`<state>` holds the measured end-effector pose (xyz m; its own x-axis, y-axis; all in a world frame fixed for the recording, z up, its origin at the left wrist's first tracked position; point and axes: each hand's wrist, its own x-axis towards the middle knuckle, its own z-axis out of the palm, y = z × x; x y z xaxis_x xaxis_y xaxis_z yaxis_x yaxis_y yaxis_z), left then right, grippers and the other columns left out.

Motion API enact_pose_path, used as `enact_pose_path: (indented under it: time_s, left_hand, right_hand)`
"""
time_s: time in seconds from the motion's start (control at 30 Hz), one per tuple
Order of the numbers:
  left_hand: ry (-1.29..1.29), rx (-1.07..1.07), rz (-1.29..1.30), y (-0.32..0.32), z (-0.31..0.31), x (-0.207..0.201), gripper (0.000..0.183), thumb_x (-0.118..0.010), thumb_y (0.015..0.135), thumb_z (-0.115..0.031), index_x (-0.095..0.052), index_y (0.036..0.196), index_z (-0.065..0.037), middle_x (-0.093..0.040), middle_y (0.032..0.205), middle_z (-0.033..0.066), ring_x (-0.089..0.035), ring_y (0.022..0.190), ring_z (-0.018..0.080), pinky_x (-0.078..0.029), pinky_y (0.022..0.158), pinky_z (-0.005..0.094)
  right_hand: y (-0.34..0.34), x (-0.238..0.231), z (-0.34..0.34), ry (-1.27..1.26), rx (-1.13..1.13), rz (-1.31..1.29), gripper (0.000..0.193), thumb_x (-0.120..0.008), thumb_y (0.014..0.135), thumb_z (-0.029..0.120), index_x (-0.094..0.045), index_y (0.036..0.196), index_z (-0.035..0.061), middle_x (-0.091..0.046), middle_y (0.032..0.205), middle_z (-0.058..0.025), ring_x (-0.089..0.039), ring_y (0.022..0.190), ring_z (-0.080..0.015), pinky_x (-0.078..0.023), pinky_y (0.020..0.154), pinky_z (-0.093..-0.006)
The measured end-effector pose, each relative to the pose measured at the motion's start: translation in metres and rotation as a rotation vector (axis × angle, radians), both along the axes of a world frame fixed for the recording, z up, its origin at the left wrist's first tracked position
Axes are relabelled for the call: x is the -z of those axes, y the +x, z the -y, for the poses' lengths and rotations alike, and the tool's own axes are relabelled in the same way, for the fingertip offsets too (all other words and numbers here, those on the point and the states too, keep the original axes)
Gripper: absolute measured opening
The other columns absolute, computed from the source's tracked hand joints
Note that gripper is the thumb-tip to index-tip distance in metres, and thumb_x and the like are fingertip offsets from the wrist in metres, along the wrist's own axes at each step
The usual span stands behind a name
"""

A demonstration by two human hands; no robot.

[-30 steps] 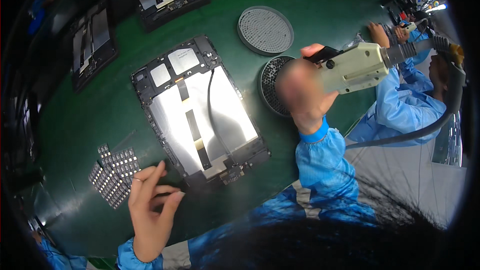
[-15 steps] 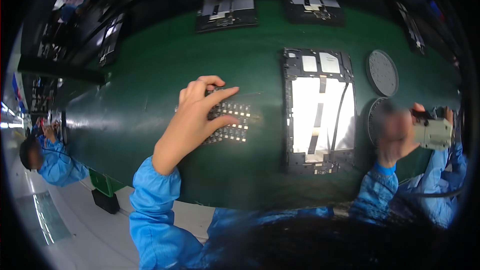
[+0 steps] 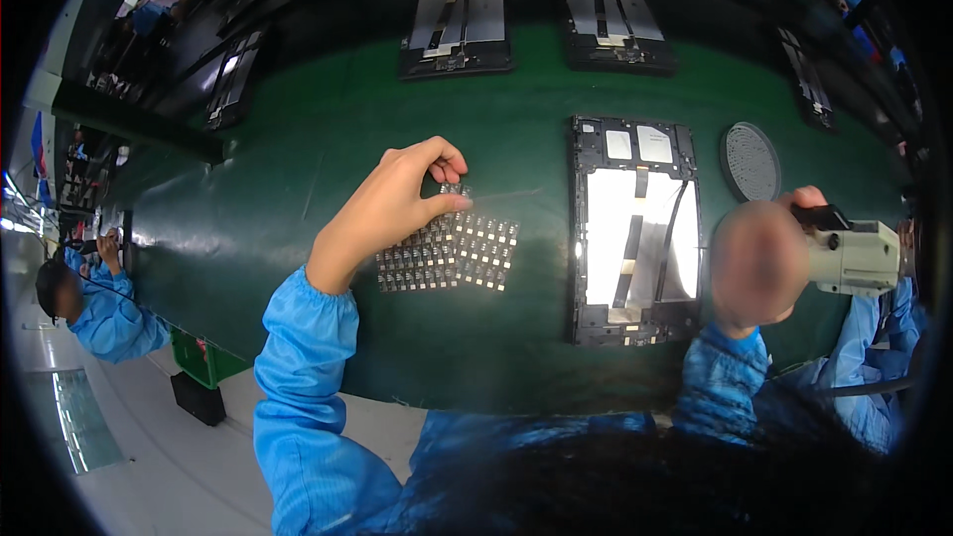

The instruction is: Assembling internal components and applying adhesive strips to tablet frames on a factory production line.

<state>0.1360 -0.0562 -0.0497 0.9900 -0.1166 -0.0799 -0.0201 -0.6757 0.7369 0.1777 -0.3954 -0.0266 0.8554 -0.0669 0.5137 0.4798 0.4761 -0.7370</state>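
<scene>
Since the earlier frame, our left hand (image 3: 389,199) has curled its spread thumb and forefinger in toward the upper edge of the sheets (image 3: 447,256), so more of them shows, and our right hand (image 3: 762,266) appears nearer the tablet (image 3: 608,238).

Taking the largest first, the green worktop (image 3: 496,347) gives us a flat backing, so we would do well to keep the sheets lying against it while we work at their edge. The opened tablet lies between our hands, silver plate upward, well apart from the left and near the right; we should keep both sleeves and the tool off its exposed cable. Our right hand, blurred, is wrapped around the power tool (image 3: 860,258) just beyond the tablet's right side; holding it steady there, away from the tablet, seems wise while the left is busy.

The sheets lie well to the left of the tablet, partly under our left hand, overlapping and fanned. Its thumb and fingertips are bent around their top edge with a narrow gap between; we cannot tell whether they have pinched anything. For the tiny pieces in rows on them, we judge a light fingertip pinch best, since a hard tug could drag the whole pile along.
</scene>
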Motion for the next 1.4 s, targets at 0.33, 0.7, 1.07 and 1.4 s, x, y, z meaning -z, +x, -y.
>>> enact_pose_path:
  time_s: [0.33, 0.7, 1.07, 1.4]
  left_hand:
    - [0.165, 0.181, 0.286, 0.004, -0.011, 0.010, 0.028, -0.081, 0.067, -0.010, -0.069, 0.092, -0.004, -0.066, 0.086, 0.0047, -0.062, 0.084, 0.0202, -0.045, 0.081, 0.0317]
    - [0.062, 0.127, 0.153, 0.006, -0.016, 0.014, 0.018, -0.080, 0.068, -0.004, -0.072, 0.083, -0.002, -0.069, 0.085, 0.0057, -0.063, 0.078, 0.0168, -0.045, 0.080, 0.0305]
    - [-0.630, -0.074, -0.274, -0.031, 0.099, -0.003, 0.019, -0.073, 0.079, 0.005, -0.071, 0.098, 0.005, -0.072, 0.093, 0.0110, -0.068, 0.088, 0.0137, -0.055, 0.080, 0.0236]
    - [-0.318, 0.000, -0.032, -0.045, 0.123, 0.012, 0.014, -0.074, 0.077, 0.000, -0.074, 0.091, -0.001, -0.072, 0.086, 0.0104, -0.069, 0.079, 0.0200, -0.054, 0.073, 0.0276]
  right_hand:
    - [-0.004, 0.011, 0.002, -0.035, -0.032, -0.068, 0.036, -0.051, 0.091, 0.011, -0.045, 0.123, -0.0029, -0.040, 0.064, -0.0027, -0.038, 0.044, -0.0100, -0.034, 0.043, -0.0257]
    - [-0.001, 0.010, -0.001, 0.000, -0.007, -0.067, 0.032, -0.052, 0.089, 0.005, -0.046, 0.119, -0.0040, -0.039, 0.059, -0.0033, -0.039, 0.041, -0.0109, -0.037, 0.041, -0.0281]
    - [-0.008, 0.018, -0.002, -0.102, -0.077, -0.037, 0.037, -0.045, 0.091, 0.008, -0.045, 0.127, -0.0024, -0.038, 0.065, -0.0024, -0.036, 0.045, -0.0100, -0.030, 0.044, -0.0266]
    - [-0.009, 0.014, -0.009, -0.042, -0.068, -0.110, 0.033, -0.056, 0.088, 0.007, -0.048, 0.119, -0.0033, -0.041, 0.057, -0.0042, -0.038, 0.041, -0.0108, -0.038, 0.042, -0.0280]
